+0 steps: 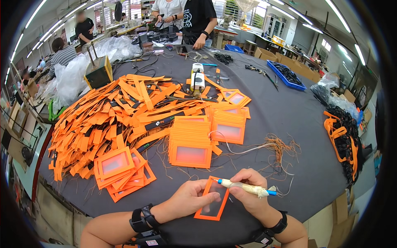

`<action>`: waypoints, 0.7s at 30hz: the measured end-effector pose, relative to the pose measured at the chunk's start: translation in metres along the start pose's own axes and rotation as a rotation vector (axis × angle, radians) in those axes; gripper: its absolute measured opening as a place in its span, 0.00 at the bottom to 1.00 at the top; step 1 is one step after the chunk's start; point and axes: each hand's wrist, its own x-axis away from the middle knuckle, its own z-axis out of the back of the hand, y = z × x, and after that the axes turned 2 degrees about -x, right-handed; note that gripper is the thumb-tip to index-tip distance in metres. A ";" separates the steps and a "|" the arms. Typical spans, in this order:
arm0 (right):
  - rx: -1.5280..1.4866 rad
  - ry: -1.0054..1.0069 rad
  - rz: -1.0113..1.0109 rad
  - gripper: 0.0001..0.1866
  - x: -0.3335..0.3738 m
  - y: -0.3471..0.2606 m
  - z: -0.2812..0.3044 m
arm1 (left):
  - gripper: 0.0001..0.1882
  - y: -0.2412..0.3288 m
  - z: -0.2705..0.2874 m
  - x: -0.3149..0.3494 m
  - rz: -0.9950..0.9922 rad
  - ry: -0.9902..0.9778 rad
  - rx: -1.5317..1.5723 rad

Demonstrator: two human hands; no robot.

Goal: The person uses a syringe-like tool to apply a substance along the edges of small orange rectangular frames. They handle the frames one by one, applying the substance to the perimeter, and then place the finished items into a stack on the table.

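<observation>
My left hand (pixel 189 199) pinches an orange-framed rectangular piece with a clear window (pixel 215 200), its thumb lying across the window. In my right hand (pixel 251 191) is a pen-shaped tool (pixel 247 188), wrapped in cream tape with blue ends. Its thin tip points left and meets or hovers by the piece's top edge; I cannot tell which. A thin cord runs near the tool's rear end. Stacks of similar orange-framed pieces (pixel 190 154) lie just beyond my hands, with a looser pile (pixel 113 162) to the left.
A large heap of orange and black strips (pixel 99 120) covers the table's left side. Loose orange threads (pixel 282 149) lie to the right beside a pale cord. Farther off are a white power strip (pixel 198 78), a blue tray of black parts (pixel 285 74) and people standing.
</observation>
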 end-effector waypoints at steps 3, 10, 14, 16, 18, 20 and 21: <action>-0.021 0.012 0.021 0.10 0.000 0.002 0.000 | 0.17 0.000 0.000 0.000 -0.002 -0.003 0.014; -0.058 0.028 0.011 0.10 0.000 0.002 -0.001 | 0.18 0.000 0.001 0.000 -0.004 -0.020 0.066; -0.053 0.030 0.005 0.10 0.000 0.003 -0.001 | 0.18 0.001 0.001 0.001 -0.006 -0.016 0.059; -0.050 0.037 0.001 0.10 0.001 0.003 0.000 | 0.18 0.001 0.001 0.001 -0.008 -0.016 0.053; -0.045 0.051 -0.005 0.10 0.002 0.003 0.002 | 0.18 0.001 0.000 0.001 -0.008 -0.021 0.047; -0.044 0.105 0.034 0.11 0.003 0.006 0.007 | 0.17 0.004 -0.002 0.000 -0.008 -0.022 0.062; -0.042 0.133 0.054 0.12 0.004 0.007 0.009 | 0.17 0.005 -0.003 0.000 -0.007 -0.023 0.069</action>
